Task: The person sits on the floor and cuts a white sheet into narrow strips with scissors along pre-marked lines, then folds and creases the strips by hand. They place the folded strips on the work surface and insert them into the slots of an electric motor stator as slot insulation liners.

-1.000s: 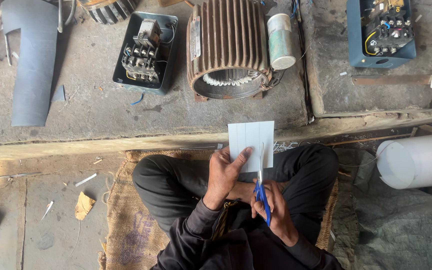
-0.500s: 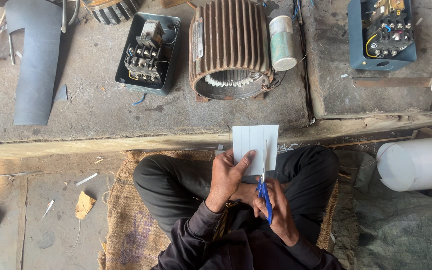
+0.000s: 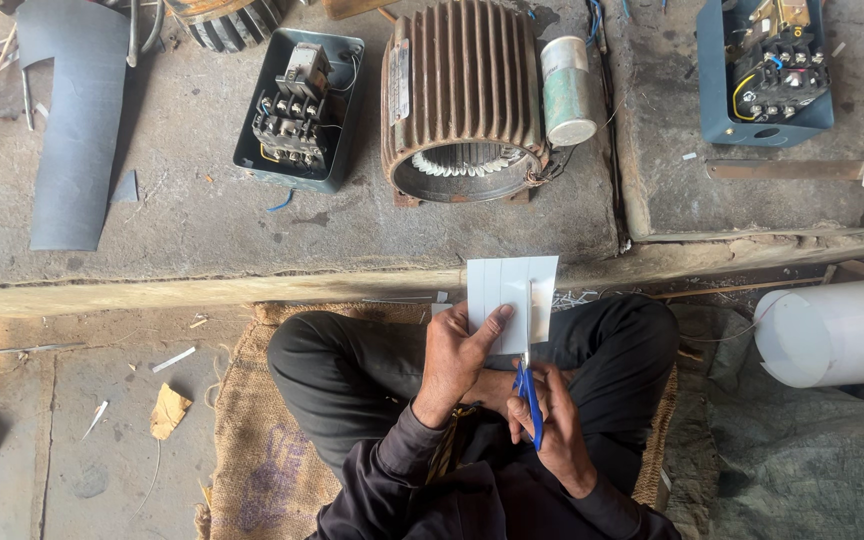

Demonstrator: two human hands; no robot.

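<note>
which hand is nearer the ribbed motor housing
Left. The left hand grips the white sheet almost straight below the ribbed motor housing; the right hand sits lower, working the blue scissors.

The white sheet at centre frame looks like thin, stiff, matt paper, smooth and creased in straight folds. The scissors below it have glossy blue plastic handles and bright metal blades. Under the seated person lies coarse, rough-woven brown sackcloth. At upper centre, the ribbed motor housing is dull, rusty cast metal. The open box to its left is painted blue-grey metal. The floor is rough, dusty concrete. At right edge, a white roll looks smooth, faintly sheened plastic.
</note>
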